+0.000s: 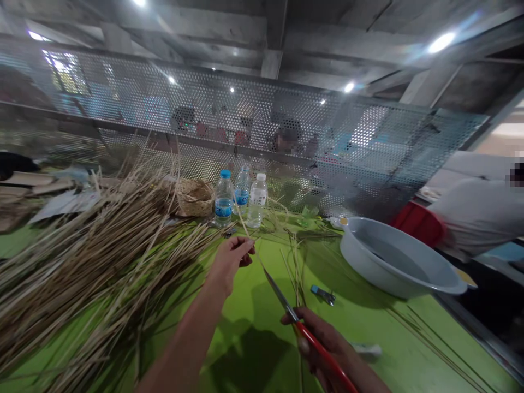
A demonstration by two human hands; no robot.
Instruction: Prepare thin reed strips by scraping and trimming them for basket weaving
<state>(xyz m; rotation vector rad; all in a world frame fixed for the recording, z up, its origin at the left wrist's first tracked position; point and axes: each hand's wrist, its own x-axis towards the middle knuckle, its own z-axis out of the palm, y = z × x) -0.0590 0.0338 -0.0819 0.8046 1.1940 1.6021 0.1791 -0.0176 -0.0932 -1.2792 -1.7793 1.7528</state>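
- Our left hand (235, 256) pinches a thin straw strand (243, 222) between thumb and fingers, out over the middle of the surface (360, 316).
- Our right hand (332, 341) is wrapped around the handle of what look like red-handled scissors (284, 300), whose narrow metal tip points up toward our left hand.
- The strand rises above our left hand in front of the bottles and runs down below it to the tip; we cannot tell whether the blades grip it.
- To our left, a large heap of dry straw (102, 262) lies in long, slanting stalks.
- Just beyond our left hand stand three upright plastic bottles (223, 204), two with blue labels, with a woven basket (194, 201) beside them.
- Loose strands (295, 267) lie near our right hand, and a small metal clipper (323, 295) with a blue end rests just beside them.
- Farther right we have a pale basin (368, 267), and past it a person (478, 210) in light clothing.
- A perforated metal screen (229, 109) stands behind everything on our surface.
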